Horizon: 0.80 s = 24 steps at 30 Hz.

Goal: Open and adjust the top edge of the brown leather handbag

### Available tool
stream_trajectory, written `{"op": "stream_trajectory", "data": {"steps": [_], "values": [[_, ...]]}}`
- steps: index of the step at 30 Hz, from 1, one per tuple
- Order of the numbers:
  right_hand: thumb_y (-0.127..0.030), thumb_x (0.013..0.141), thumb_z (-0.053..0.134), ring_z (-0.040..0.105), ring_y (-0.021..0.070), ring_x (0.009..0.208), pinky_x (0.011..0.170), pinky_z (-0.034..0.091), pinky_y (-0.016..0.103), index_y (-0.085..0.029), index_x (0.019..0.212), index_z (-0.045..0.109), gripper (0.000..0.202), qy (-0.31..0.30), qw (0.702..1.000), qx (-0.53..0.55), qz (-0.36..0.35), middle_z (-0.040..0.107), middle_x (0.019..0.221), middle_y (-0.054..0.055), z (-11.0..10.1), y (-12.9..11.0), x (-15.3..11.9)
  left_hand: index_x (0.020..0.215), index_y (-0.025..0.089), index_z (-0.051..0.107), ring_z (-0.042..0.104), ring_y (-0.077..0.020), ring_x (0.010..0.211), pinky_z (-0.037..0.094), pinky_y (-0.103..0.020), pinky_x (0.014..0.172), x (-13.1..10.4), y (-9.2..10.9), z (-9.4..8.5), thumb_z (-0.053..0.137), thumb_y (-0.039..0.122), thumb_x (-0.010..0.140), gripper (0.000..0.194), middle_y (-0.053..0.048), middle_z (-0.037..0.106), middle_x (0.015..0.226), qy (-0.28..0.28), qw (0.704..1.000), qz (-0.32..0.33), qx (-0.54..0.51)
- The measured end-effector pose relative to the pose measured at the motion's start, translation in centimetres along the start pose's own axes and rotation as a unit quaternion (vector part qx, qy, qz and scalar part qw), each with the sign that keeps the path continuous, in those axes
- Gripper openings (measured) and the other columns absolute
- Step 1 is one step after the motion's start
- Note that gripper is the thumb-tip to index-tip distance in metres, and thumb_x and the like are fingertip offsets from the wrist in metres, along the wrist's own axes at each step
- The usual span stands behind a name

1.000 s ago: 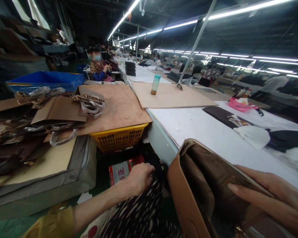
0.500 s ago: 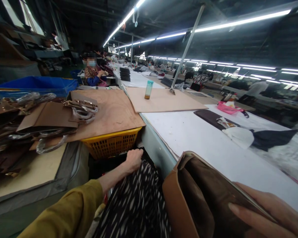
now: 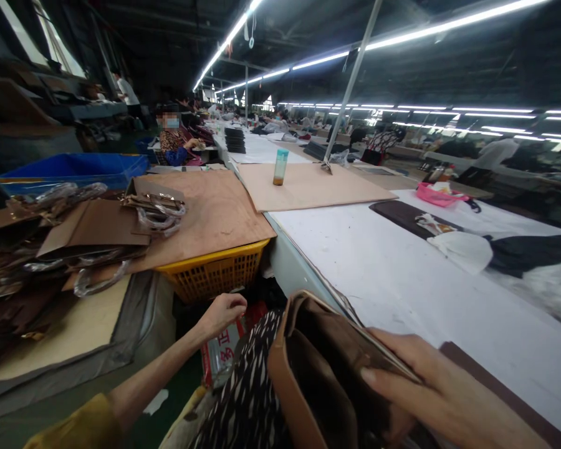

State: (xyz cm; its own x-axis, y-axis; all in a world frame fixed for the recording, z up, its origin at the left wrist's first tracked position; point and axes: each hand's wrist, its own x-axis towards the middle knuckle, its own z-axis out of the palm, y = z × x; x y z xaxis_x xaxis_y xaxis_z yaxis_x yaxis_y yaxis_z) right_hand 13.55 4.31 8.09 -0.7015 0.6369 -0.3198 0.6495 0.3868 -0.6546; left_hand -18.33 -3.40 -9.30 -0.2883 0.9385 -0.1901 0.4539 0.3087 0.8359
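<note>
My right hand (image 3: 414,368) grips the upper edge of an open brown handbag (image 3: 285,374), thumb inside on the dark lining and fingers outside. The bag is tilted over my lap beside the white table edge, its mouth facing up. My left hand (image 3: 224,312) hangs in front of the yellow basket, apart from the bag. Its fingers are curled together; whatever they may hold is hidden. Below it, a patterned black-and-white cloth (image 3: 243,386) covers my lap, next to a red-and-white printed package (image 3: 222,352).
A yellow basket (image 3: 215,268) under a wooden board (image 3: 215,206) stands ahead. Unfinished brown bags (image 3: 93,227) with wrapped handles lie left, before a blue bin (image 3: 75,171). A bottle (image 3: 280,167) stands on a board on the white table (image 3: 355,262). A co-worker (image 3: 175,140) sits beyond.
My left hand has moved left and down, away from the cloth and the table edge. My right hand and the bag have shifted left, uncovering a dark brown piece on the table.
</note>
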Motion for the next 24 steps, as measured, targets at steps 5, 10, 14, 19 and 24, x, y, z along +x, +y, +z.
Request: {"op": "stream_trajectory", "data": {"steps": [5, 10, 14, 19, 24], "values": [[-0.026, 0.075, 0.053, 0.056, 0.015, 0.069, 0.059, 0.041, 0.02, -0.017, 0.084, 0.06, 0.013, -0.109, 0.992, 0.036, -0.058, 0.059, 0.072, -0.002, 3.7, -2.9, 3.8, 0.09, 0.012, 0.056, 0.057, -0.0138, 0.071, 0.046, -0.025, 0.069, -4.1, 5.4, -2.7, 0.046, 0.035, 0.082, 0.027, -0.005, 0.061, 0.086, 0.088, 0.986, 0.045, -0.133], [-0.024, 0.078, 0.046, 0.052, 0.0137, 0.071, 0.061, 0.037, 0.02, -0.016, 0.077, 0.054, 0.011, -0.112, 0.989, 0.062, -0.077, 0.056, 0.072, -0.003, 7.8, -2.1, 6.0, 0.091, 0.015, 0.061, 0.058, -0.0162, 0.08, 0.046, -0.025, 0.071, -8.5, 7.6, -2.4, 0.049, 0.03, 0.084, 0.02, -0.004, 0.063, 0.088, 0.113, 0.985, 0.08, -0.104], [-0.019, 0.077, 0.044, 0.049, 0.0127, 0.068, 0.058, 0.034, 0.02, -0.017, 0.075, 0.051, 0.008, -0.091, 0.991, 0.046, -0.087, 0.053, 0.07, -0.003, 8.0, -2.5, 6.0, 0.09, 0.018, 0.063, 0.054, -0.0188, 0.106, 0.04, -0.033, 0.096, -9.3, 8.6, -1.7, 0.048, 0.02, 0.082, 0.016, -0.006, 0.06, 0.112, 0.184, 0.972, 0.146, -0.001], [-0.023, 0.075, 0.05, 0.055, 0.0156, 0.073, 0.06, 0.035, 0.022, -0.02, 0.077, 0.053, 0.005, -0.08, 0.994, 0.001, -0.073, 0.056, 0.072, -0.002, 6.1, -4.2, 4.6, 0.09, 0.021, 0.061, 0.052, -0.0178, 0.11, 0.04, -0.034, 0.099, -8.7, 10.2, -1.2, 0.05, 0.013, 0.079, 0.018, -0.004, 0.055, 0.118, 0.132, 0.975, 0.172, 0.036], [-0.024, 0.073, 0.051, 0.057, 0.0218, 0.089, 0.066, 0.037, 0.024, -0.022, 0.081, 0.057, 0.01, -0.066, 0.995, -0.061, -0.039, 0.061, 0.081, 0.0, 4.8, -4.7, 3.4, 0.1, 0.024, 0.052, 0.042, -0.0145, 0.122, 0.033, -0.031, 0.106, -8.8, 10.1, -0.2, 0.042, -0.002, 0.067, 0.043, -0.001, 0.043, 0.133, 0.083, 0.977, 0.191, 0.039]]}}
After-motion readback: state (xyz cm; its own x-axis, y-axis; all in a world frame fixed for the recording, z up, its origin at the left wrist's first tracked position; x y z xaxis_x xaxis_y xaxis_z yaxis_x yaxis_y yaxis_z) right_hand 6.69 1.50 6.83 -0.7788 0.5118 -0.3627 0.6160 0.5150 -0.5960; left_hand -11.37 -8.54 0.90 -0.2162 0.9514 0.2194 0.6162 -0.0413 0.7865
